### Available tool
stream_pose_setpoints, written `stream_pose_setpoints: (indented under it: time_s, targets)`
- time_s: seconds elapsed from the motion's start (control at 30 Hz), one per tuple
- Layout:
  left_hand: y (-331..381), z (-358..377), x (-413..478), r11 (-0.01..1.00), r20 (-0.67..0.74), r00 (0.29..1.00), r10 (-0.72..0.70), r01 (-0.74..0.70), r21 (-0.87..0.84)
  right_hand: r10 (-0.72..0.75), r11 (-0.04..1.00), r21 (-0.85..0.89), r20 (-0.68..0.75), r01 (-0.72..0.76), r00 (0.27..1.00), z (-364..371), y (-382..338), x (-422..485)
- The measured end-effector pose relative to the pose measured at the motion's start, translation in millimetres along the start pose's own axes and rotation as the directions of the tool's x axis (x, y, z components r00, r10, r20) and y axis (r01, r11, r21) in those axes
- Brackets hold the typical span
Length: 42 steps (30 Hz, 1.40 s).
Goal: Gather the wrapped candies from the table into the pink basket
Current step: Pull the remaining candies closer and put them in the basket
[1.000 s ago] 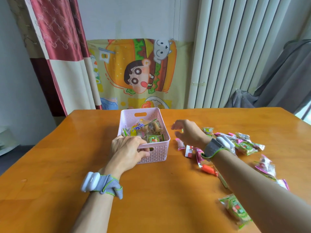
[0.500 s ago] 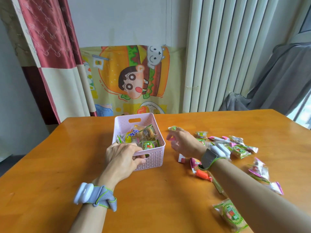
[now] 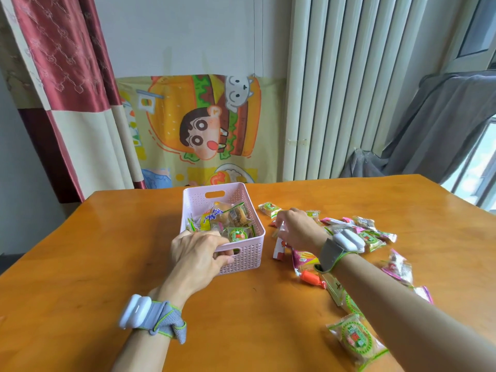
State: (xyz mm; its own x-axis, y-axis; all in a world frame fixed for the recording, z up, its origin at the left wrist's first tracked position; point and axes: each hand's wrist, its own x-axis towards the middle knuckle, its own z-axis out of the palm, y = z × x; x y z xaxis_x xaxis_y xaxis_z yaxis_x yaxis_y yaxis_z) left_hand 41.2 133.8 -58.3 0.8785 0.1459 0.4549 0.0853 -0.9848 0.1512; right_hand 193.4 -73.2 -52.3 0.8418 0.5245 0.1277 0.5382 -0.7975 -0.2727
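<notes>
The perforated pink plastic basket [image 3: 243, 255] is gripped at its near rim by the left hand [image 3: 197, 252], while wrapped candies [image 3: 371, 232] scattered on the wooden bench [image 3: 80, 264] are pinched by the right hand [image 3: 298, 232], whose loose hold could let one be dropped short.

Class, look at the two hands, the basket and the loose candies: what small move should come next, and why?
Probably the right hand closes on the wrappers under its fingers and carries them left into the pink basket, which the left hand steadies by its near rim; many candies lie loose on the table.
</notes>
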Motion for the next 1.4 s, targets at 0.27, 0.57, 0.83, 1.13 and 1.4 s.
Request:
stream_pose_setpoints:
  time_s: [0.27,0.57,0.83,1.13,1.4]
  targets:
    - [1.1,-0.9,-0.5,1.000,0.011,1.000,0.002,-0.001,-0.019,0.051,0.992,-0.121,0.054,-0.044,0.997,14.2,-19.8,-7.2]
    - [0.9,-0.3,-0.4,1.000,0.002,1.000,0.007,-0.007,-0.013,0.059,0.981,0.187,-0.042,-0.050,0.997,3.1,-28.3,-2.6]
    - [-1.6,1.0,0.5,1.000,0.006,1.000,0.009,-0.009,0.003,-0.121,0.927,0.325,-0.212,0.186,0.970,-35.1,-75.9,21.5]
    - [-3.3,4.5,1.0,1.000,-0.028,0.999,0.014,-0.015,-0.014,-0.430,0.903,-0.061,-0.124,0.426,0.894,-12.3,-77.5,9.2]
    - [-4.2,6.9,2.5,1.000,-0.040,0.999,0.015,-0.015,0.000,-0.311,0.930,-0.170,0.115,0.327,0.943,-14.2,-86.1,27.8]
